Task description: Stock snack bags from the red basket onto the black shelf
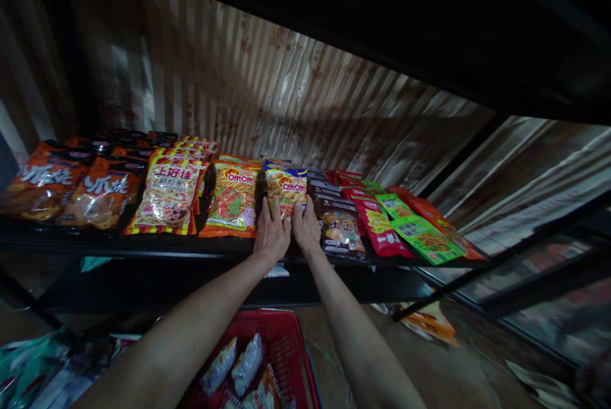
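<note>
A blue-and-yellow snack bag [286,184] stands upright on the black shelf, between an orange snack bag [233,196] and a dark purple potato snack bag [341,228]. My left hand [274,231] grips its lower left part, fingers lying over the front. On the lower right side, my right hand [306,226] grips the same bag with bent fingers. The bag's bottom edge is hidden behind my hands. Behind it, the top of another similar bag shows.
Yellow-and-red bags [167,193] and orange-black bags [102,193] fill the left of the shelf [157,249]. Red bags [377,221] and green bags [424,237] lie at the right. Below, a red basket [291,332] holds several packets. An upper shelf [363,8] hangs overhead.
</note>
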Available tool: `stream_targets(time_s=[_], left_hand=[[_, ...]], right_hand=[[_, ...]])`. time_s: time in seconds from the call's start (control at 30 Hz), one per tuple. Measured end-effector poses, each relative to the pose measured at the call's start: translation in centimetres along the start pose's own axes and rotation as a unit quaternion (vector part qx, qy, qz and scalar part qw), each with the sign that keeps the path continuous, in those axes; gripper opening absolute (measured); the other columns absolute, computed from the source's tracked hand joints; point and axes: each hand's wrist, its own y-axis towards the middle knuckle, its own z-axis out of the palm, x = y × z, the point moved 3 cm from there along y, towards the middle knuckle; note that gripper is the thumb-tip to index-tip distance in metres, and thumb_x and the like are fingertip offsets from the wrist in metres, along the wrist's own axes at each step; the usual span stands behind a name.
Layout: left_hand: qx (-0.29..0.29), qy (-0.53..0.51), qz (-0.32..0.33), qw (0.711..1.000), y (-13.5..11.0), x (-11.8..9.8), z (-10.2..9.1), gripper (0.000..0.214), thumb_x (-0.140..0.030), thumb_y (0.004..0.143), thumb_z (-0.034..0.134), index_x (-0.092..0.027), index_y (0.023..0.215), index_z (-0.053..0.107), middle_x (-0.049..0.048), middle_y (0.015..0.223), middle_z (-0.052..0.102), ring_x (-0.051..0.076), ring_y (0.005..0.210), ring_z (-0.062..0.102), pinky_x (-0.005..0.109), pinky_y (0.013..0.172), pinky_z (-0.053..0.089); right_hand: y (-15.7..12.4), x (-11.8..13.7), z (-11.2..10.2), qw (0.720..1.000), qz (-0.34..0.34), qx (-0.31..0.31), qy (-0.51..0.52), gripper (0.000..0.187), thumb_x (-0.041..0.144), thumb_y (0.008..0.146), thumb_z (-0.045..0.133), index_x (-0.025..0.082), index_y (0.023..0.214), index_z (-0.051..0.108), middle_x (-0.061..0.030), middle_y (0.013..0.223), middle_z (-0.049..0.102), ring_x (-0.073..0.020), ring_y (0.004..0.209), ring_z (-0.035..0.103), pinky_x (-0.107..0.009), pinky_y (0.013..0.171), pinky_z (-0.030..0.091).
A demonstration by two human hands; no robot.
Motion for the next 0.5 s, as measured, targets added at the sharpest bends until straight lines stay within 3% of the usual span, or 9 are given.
stream_targets(time_s=[0.17,0.33,0.4,0.5], left_hand=[[-0.028,0.040,0.023,0.999,-0.3,-0.1,-0.4,0.061,-0.033,0.091,0.032,-0.001,0.141,0.019,0.0259,0.149,0.016,0.031,0.140,0.012,0.050,0.111,0.021],[-0.048,0.050,0.127,0.989,-1.4,-1.1,-1.4,0.056,-0.030,0.090,0.034,-0.010,0.141,0.024,0.0165,0.152,0.018,0.026,0.141,0.005,0.050,0.113,0.017],[-0.023,0.032,0.208,0.977,-2.5,-2.1,-1.5,0.052,-0.026,0.090,0.035,-0.012,0.139,0.029,0.0145,0.152,0.020,0.025,0.141,0.004,0.050,0.114,0.016],[0.025,0.002,0.305,0.952,-4.4,-3.9,-0.9,0.046,-0.018,0.089,0.035,-0.011,0.135,0.038,0.0149,0.151,0.022,0.024,0.142,0.002,0.048,0.114,0.018]], right_hand=[[-0.9,-0.4,-0.2,0.995,-0.059,-0.076,0.009,0.063,0.047,0.092,0.020,0.007,0.139,0.029,-0.0196,0.140,0.040,-0.0259,0.131,0.036,-0.045,0.105,0.031],[-1.9,-2.6,-4.0,0.976,-0.104,-0.190,-0.033,0.054,0.039,0.092,0.024,0.011,0.138,0.031,-0.0181,0.142,0.038,-0.0247,0.134,0.031,-0.048,0.105,0.030],[-1.8,-4.5,-6.1,0.968,-0.074,-0.228,-0.067,0.055,0.039,0.091,0.027,0.010,0.137,0.032,-0.0189,0.141,0.038,-0.0265,0.133,0.032,-0.049,0.105,0.030],[-1.4,-7.6,-8.5,0.970,0.010,-0.222,-0.096,0.058,0.040,0.088,0.032,0.007,0.136,0.033,-0.0211,0.138,0.041,-0.0300,0.130,0.035,-0.048,0.103,0.031]])
